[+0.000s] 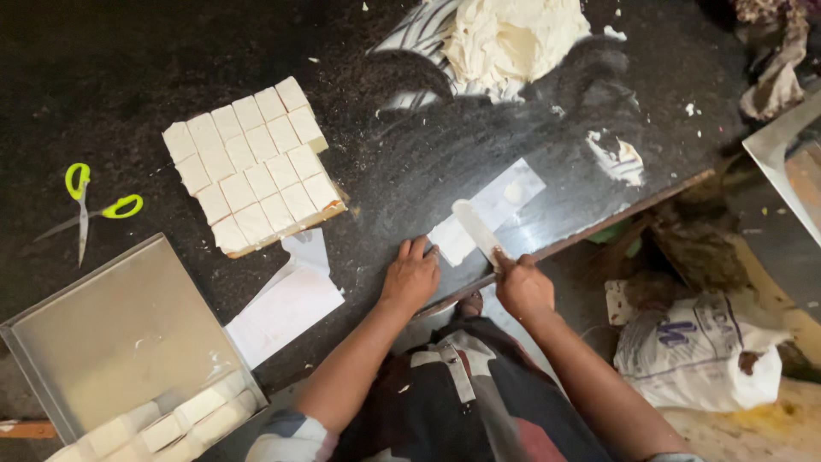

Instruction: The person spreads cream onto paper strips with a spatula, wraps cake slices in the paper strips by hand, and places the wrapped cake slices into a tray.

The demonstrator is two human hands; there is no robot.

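From the head camera, the person stands at the near edge of a dark stone counter (128, 77). The right hand (523, 287) has its fingers closed around the handle of a flat spatula (477, 229), whose pale, cream-smeared blade lies across a small white sheet of paper (505, 201) just past the counter's edge. The left hand (412, 275) rests beside it, fingers stretched out flat and holding nothing, with the fingertips at the near corner of that paper.

To do this well, I judge the left hand should press the paper firmly so it cannot slide, while the blade is kept low and nearly flat and drawn in one steady stroke, so the cream wipes off cleanly without tearing the sheet or pushing it off the edge.

Farther left on the counter lies a slab of cake (252, 167) cut into small white squares, still packed together. A larger sheet of paper (286, 304) lies below it. At the left edge sit scissors (94, 205) with lime-green handles, and near the lower left a metal tray (111, 334) holds a few cut squares along its near side. A heap of white cream (509, 38) sits at the top, well apart from the hands. A white sack (697, 351) lies on the floor at right.
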